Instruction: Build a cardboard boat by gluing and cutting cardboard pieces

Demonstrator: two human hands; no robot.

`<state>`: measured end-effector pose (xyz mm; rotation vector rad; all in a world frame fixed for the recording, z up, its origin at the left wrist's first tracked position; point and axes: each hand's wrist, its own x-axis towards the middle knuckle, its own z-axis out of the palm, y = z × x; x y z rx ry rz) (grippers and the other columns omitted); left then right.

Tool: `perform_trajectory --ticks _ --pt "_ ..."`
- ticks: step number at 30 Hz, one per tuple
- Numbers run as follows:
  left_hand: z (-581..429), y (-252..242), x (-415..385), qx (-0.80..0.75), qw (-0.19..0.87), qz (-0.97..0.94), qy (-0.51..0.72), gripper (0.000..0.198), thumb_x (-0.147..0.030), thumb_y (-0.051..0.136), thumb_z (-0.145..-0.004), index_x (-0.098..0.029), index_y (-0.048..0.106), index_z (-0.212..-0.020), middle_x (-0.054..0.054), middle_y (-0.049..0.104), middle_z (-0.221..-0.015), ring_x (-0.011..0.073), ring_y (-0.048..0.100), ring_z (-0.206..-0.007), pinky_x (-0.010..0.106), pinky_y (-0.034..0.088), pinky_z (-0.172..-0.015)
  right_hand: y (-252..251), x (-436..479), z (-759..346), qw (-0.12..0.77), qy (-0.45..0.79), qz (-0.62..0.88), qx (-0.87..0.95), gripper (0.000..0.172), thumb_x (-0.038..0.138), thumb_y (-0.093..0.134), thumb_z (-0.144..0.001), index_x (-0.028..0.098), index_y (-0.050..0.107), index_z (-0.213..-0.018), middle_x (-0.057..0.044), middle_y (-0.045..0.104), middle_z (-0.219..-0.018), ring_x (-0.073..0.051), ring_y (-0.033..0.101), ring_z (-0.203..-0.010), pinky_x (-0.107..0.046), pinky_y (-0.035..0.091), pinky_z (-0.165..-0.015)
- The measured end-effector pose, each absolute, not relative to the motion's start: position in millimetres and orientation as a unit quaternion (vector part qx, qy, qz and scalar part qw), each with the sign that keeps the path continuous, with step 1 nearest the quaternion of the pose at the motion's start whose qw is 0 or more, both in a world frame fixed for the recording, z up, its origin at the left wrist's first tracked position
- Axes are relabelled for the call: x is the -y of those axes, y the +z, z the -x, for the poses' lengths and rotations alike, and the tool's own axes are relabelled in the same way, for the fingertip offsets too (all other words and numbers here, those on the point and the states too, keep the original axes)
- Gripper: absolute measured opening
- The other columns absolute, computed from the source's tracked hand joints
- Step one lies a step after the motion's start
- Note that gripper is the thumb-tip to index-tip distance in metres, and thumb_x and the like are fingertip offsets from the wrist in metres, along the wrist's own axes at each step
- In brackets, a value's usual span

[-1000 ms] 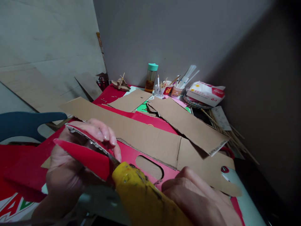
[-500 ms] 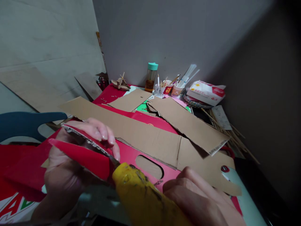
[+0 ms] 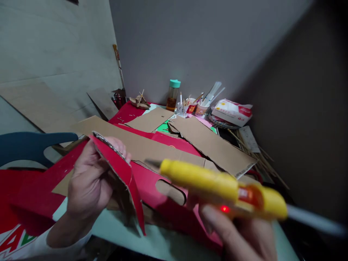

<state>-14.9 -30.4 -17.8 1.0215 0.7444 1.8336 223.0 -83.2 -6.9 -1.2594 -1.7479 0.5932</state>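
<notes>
My left hand is closed round a folded piece of red-faced cardboard, held upright over the table with its corrugated edge up. My right hand grips a yellow glue gun by its handle. The gun lies sideways across the view, its metal nozzle pointing left and a short way from the red piece. A red light glows on its body, and a pale glue stick pokes out at the right end.
Long brown cardboard strips and a red sheet with an oval cut-out cover the table. At the back stand a teal-capped bottle, cups of sticks and a tissue pack. A dark blue shape lies at the left.
The glue gun's nozzle was at the red cardboard's edge; now it has swung away to the right and turned sideways. My left hand has tipped the red piece upright.
</notes>
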Motion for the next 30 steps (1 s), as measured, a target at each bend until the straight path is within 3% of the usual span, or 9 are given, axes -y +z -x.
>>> perform_trajectory --ticks 2,4,7,12,17,22,24,26,30 --pt "16.6 -19.6 27.5 -0.3 0.461 -0.381 0.743 0.009 -0.011 0.065 -0.081 -0.019 0.068 -0.084 0.001 0.058 -0.078 0.0146 0.053 -0.068 0.023 0.056 -0.063 -5.7 71.7 -228.2 0.502 0.381 0.488 0.604 0.027 0.047 0.055 -0.095 0.026 0.071 -0.09 -0.002 0.061 -0.058 -0.016 0.052 -0.046 -0.025 0.039 -0.04" --pt "15.6 -19.3 27.8 -0.316 0.483 -0.364 0.731 0.004 -0.016 0.069 -0.081 -0.019 0.069 -0.085 0.0 0.06 -0.073 0.014 0.054 -0.063 0.022 0.054 -0.06 -9.1 57.1 -231.2 0.523 0.471 0.49 0.514 0.025 0.045 0.065 -0.09 0.021 0.07 -0.085 -0.003 0.067 -0.068 -0.013 0.052 -0.052 -0.024 0.042 -0.047" --pt "10.1 -16.3 34.4 -0.362 0.511 -0.361 0.691 0.017 -0.021 0.073 -0.079 -0.021 0.073 -0.096 0.001 0.067 -0.076 0.0159 0.06 -0.067 0.021 0.052 -0.059 -17.0 38.9 -232.9 0.459 0.531 0.522 0.484 0.034 0.05 0.063 -0.089 0.017 0.068 -0.083 -0.009 0.076 -0.087 -0.014 0.06 -0.057 -0.025 0.05 -0.055" --pt "-0.6 -9.7 50.3 -0.405 0.497 -0.427 0.638 0.01 -0.03 0.074 -0.082 -0.024 0.072 -0.089 -0.002 0.069 -0.08 0.0159 0.062 -0.075 0.022 0.049 -0.066 -18.4 28.7 -233.6 0.276 0.348 0.625 0.642 0.06 0.058 0.031 -0.101 0.02 0.06 -0.065 -0.012 0.075 -0.072 -0.022 0.071 -0.066 -0.03 0.052 -0.061" --pt "-5.2 -3.5 58.4 -0.424 0.455 -0.501 0.603 0.009 -0.034 0.071 -0.087 -0.025 0.071 -0.086 -0.005 0.064 -0.074 0.0114 0.055 -0.067 0.018 0.042 -0.058 -10.1 24.1 -234.1 0.186 0.161 0.693 0.678 0.054 0.051 0.04 -0.101 0.022 0.049 -0.056 -0.014 0.069 -0.066 -0.028 0.068 -0.067 -0.033 0.039 -0.059" --pt "-14.8 2.0 53.8 -0.424 0.446 -0.54 0.574 0.01 -0.035 0.071 -0.085 -0.025 0.072 -0.087 -0.004 0.065 -0.075 0.0131 0.057 -0.066 0.019 0.042 -0.055 -1.0 35.4 -234.4 0.116 0.054 0.706 0.696 0.044 0.038 0.045 -0.101 0.018 0.058 -0.064 -0.017 0.069 -0.068 -0.03 0.068 -0.067 -0.033 0.032 -0.06" --pt "-22.2 4.1 48.8 -0.422 0.434 -0.563 0.563 0.01 -0.034 0.07 -0.085 -0.024 0.071 -0.084 -0.004 0.063 -0.072 0.0127 0.054 -0.064 0.019 0.039 -0.052 7.5 46.9 -233.0 0.142 0.061 0.67 0.726 0.039 0.039 0.042 -0.103 0.019 0.06 -0.076 -0.01 0.068 -0.067 -0.024 0.065 -0.062 -0.031 0.031 -0.059" --pt "-30.0 5.4 43.8 -0.423 0.418 -0.585 0.551 0.011 -0.033 0.069 -0.085 -0.023 0.069 -0.082 -0.003 0.061 -0.071 0.0124 0.052 -0.062 0.019 0.039 -0.051 16.3 58.6 -229.8 0.24 0.13 0.563 0.78 0.035 0.043 0.04 -0.104 0.021 0.057 -0.082 -0.001 0.064 -0.066 -0.017 0.06 -0.058 -0.028 0.033 -0.058" --pt "-41.4 3.8 36.0 -0.433 0.397 -0.612 0.529 0.013 -0.034 0.068 -0.087 -0.023 0.065 -0.081 -0.003 0.06 -0.073 0.0134 0.053 -0.066 0.02 0.042 -0.057 19.4 69.8 -221.7 0.309 0.164 0.452 0.82 0.023 0.042 0.048 -0.101 0.02 0.054 -0.1 0.003 0.061 -0.069 -0.015 0.057 -0.058 -0.027 0.04 -0.06"
